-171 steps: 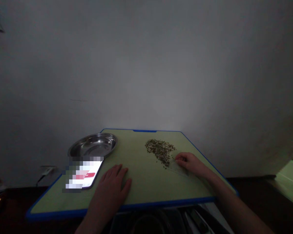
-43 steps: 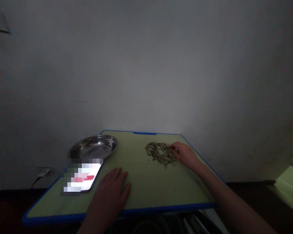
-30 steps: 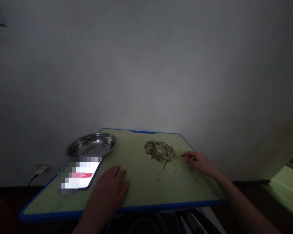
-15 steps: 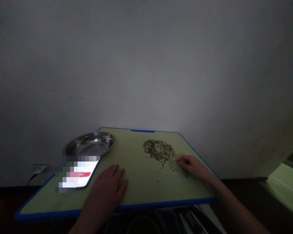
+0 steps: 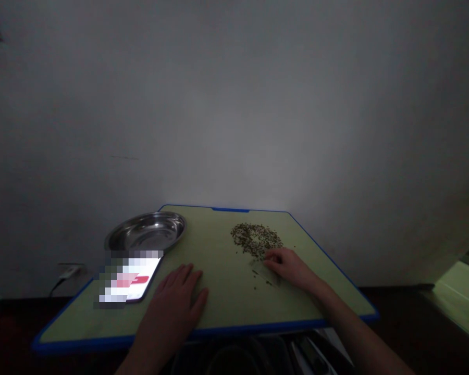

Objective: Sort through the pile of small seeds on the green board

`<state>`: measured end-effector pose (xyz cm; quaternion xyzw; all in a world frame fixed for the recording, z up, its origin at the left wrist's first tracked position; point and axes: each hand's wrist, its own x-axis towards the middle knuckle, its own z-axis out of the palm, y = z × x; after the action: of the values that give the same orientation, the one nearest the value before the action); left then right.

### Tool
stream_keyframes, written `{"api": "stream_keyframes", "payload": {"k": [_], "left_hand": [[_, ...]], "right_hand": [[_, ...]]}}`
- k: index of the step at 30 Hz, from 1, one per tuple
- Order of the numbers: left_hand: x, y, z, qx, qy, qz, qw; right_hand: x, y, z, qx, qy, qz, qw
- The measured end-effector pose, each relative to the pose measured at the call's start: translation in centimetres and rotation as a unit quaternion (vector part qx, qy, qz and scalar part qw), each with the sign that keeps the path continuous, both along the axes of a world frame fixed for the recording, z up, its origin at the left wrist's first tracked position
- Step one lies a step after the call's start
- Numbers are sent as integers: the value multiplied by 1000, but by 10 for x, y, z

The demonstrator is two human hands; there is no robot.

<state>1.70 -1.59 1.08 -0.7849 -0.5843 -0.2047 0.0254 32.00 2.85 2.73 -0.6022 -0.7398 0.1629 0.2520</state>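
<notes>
My left hand (image 5: 177, 294) lies palm down on the pale yellow-green tabletop (image 5: 219, 302), its fingers stretched out and holding nothing. Small dark grains or seeds (image 5: 256, 237) are spread in a loose patch, with a thinner spot in the middle. At the near edge of this patch is my right hand (image 5: 287, 265), fingers pinched together. Something faint and see-through seems to show by its fingertips, too blurred to name. A few stray grains (image 5: 268, 282) lie on the near side of the hand.
A shiny metal basin (image 5: 146, 232) stands at the table's left side. In front of it lies a phone (image 5: 143, 289) with a lit, partly blurred screen. Blue edging (image 5: 258, 327) runs round the table, and a grey wall (image 5: 234, 114) rises behind it.
My right hand has moved left and a little inward, closer to the patch's near edge. Some stray grains by it have shifted. My left hand stays flat on the table.
</notes>
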Motion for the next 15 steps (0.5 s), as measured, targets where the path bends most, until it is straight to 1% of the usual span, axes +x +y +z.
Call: {"api": "stream_keyframes", "payload": {"k": [5, 9, 15], "left_hand": [[1, 0, 0, 6, 2, -5, 1000], [1, -1, 0, -10, 13, 1, 1000], [0, -1, -1, -1, 10, -3, 1000]], "right_hand": [[-12, -2, -1, 6, 0, 43, 999], [-20, -9, 2, 1, -1, 78, 997], [-29, -22, 7, -8, -1, 111, 994]]}}
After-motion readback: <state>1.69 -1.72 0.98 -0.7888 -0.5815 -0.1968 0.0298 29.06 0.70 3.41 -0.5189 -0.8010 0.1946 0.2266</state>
